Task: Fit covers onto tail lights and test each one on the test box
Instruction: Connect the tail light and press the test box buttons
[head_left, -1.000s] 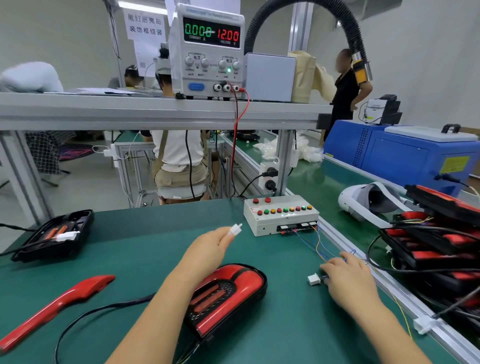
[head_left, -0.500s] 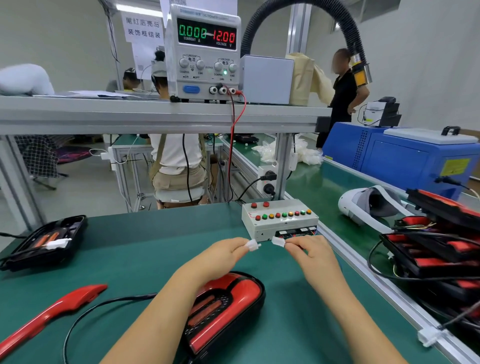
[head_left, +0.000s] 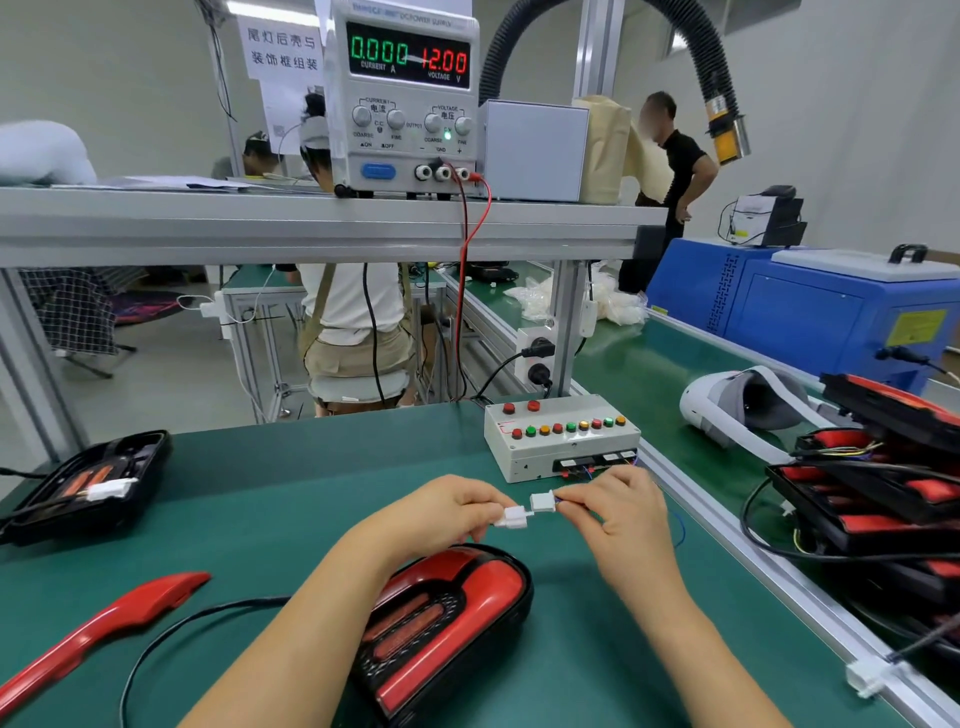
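Green bench mat, shelf above it carrying a DC power supply that reads 0.000 A / 12.00 V. Red and black leads drop from it toward the bench behind the test box.

Containers:
- Far left: open black housing holding orange-red inserts, with a white connector lying on top.
- Right, past the rail: stack of black housings with red parts inside and cables draped over them. A white headset sits just behind the stack.

Grip:
- Left hand pinches a white plug at the fingertips.
- Right hand pinches a white socket. Thin coloured wires run from that hand toward the test box front.
- Plug and socket meet nose to nose in the air between the hands, just in front of the test box. Can't tell if they're seated.

Tail light, red cover on, lies flat on the mat under the left forearm, just below both hands; neither hand holds it. Its black cable loops off to the left. A loose red cover strip lies near left, apart from the light.
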